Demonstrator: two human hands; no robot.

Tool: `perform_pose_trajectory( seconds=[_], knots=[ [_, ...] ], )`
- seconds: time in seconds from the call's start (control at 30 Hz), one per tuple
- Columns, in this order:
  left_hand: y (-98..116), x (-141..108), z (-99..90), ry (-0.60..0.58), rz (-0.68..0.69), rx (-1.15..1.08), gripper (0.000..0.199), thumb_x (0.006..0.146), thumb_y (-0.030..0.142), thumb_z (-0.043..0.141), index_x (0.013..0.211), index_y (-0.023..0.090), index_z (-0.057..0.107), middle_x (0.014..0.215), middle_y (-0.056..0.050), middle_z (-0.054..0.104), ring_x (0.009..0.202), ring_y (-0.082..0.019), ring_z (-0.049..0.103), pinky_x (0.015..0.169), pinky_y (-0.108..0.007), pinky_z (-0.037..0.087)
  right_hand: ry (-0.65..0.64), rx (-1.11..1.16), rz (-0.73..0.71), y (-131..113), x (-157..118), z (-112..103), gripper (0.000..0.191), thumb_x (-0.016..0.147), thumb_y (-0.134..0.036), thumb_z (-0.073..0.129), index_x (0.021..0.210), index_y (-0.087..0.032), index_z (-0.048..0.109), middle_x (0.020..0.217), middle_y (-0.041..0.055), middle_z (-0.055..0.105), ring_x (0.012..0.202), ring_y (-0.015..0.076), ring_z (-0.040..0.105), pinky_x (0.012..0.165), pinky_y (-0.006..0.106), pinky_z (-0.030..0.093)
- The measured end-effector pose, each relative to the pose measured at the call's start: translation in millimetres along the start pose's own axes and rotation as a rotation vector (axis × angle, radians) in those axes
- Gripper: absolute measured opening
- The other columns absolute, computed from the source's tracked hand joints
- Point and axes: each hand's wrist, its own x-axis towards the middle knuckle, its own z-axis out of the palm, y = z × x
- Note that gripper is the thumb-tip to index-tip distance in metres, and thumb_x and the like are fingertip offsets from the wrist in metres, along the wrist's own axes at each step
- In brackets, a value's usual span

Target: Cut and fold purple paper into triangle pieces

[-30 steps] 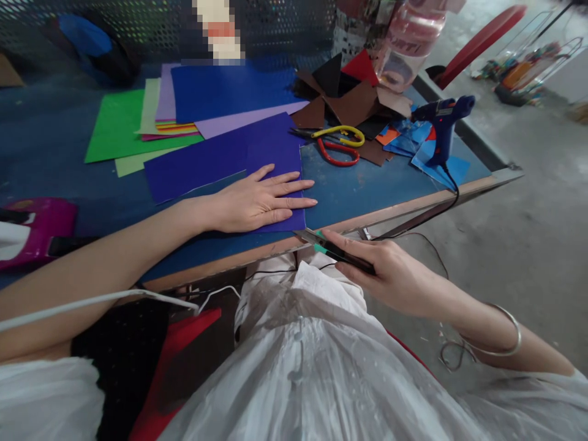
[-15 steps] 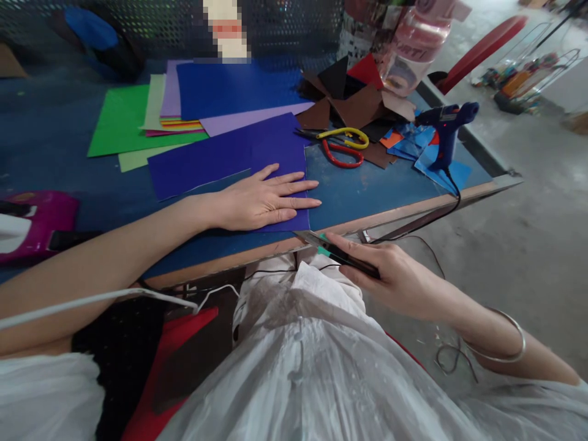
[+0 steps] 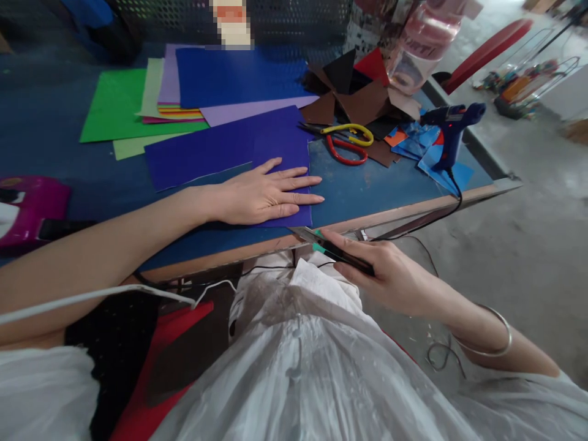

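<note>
My left hand (image 3: 266, 193) lies flat with fingers spread on a dark blue-purple sheet (image 3: 215, 145), near the table's front edge. A long notch is cut out of the sheet's front left side, and the blue tabletop shows through it. My right hand (image 3: 367, 260) is closed round a black utility knife (image 3: 342, 252) with green parts. The knife's blade is out and points left, its tip by the sheet's front edge, just below my left hand. Whether the blade touches the sheet I cannot tell.
Behind the sheet are coloured sheets (image 3: 243, 76). Scissors (image 3: 348, 144) with yellow and red handles lie beside brown scraps (image 3: 365, 104). To the right are a blue glue gun (image 3: 452, 135) and a pink bottle (image 3: 425, 49). A magenta object (image 3: 32, 208) sits at the left.
My right hand and the knife have shifted slightly left along the sheet's front edge. My left hand stays flat on the sheet. The whole view has moved a little.
</note>
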Motion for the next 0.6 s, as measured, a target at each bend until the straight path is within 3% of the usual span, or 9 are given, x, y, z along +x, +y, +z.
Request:
perform_pose_trajectory(
  seconds=[0.13,0.43,0.6],
  knots=[
    [3,0,-1.9,-0.024,-0.003,0.025,0.052,0.111,0.05,0.027,0.163,0.049,0.034,0.179,0.008,0.017,0.166,-0.03,0.016,0.131,-0.061,-0.004,-0.003,-0.01,0.002,-1,0,1,0.059,0.107,-0.029,0.051,0.164,-0.022,0.041,0.129,0.0092,0.078,0.103,0.0218,0.078,0.085,0.03,0.059],
    [4,-2,-2.1,-0.033,-0.03,0.069,0.053,0.112,0.051,0.025,0.164,0.048,0.03,0.179,0.007,0.017,0.166,-0.028,0.015,0.132,-0.058,-0.003,0.02,-0.047,-0.031,1,5,3,0.058,0.106,-0.03,0.051,0.163,-0.021,0.044,0.121,0.0081,0.08,0.1,0.0225,0.079,0.084,0.032,0.059],
    [11,-20,1.6,0.007,-0.143,0.15,0.055,0.112,0.053,0.024,0.166,0.045,0.027,0.179,0.004,0.022,0.165,-0.029,0.02,0.131,-0.059,0.007,-0.006,-0.042,-0.046,-1,13,-1,0.057,0.105,-0.028,0.051,0.161,-0.02,0.048,0.14,0.0079,0.073,0.114,0.0238,0.077,0.092,0.032,0.061]
  ],
)
